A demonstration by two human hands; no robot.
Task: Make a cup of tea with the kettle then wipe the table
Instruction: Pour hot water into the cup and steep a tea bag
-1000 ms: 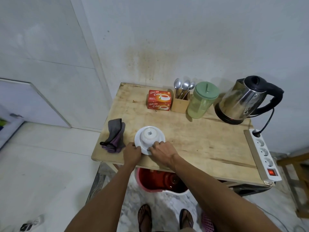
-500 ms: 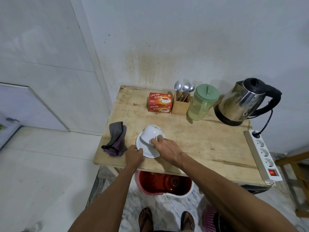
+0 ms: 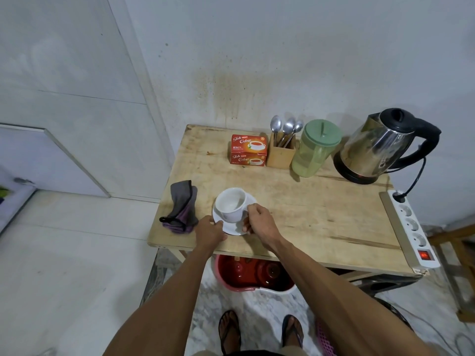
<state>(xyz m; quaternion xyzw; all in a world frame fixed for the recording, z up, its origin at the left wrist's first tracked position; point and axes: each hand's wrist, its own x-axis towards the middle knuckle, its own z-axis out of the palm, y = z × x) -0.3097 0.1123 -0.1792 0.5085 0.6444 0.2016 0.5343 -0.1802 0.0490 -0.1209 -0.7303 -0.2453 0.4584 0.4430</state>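
At 9 o'clock of the saucer [image 3: 232, 228], a folded cloth [image 3: 181, 206] is laid aside for wiping. The saucer rim is pinched by the left hand [image 3: 209, 231]. The cup [image 3: 231, 208], tilted mouth-up over the saucer, is gripped by the right hand [image 3: 259, 222]. The cup should be lowered level and centred before release. The kettle [image 3: 377, 147] is found at 2 o'clock.

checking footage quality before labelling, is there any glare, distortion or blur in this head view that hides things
Head view: wide-angle bending curves the wall lines and stretches the arms at the bottom edge; the steel kettle carries bright reflections; lighting is dim and flat, with soft shadows. The cup, tilted on its saucer, and both hands, left hand and right hand, look sharp enough.
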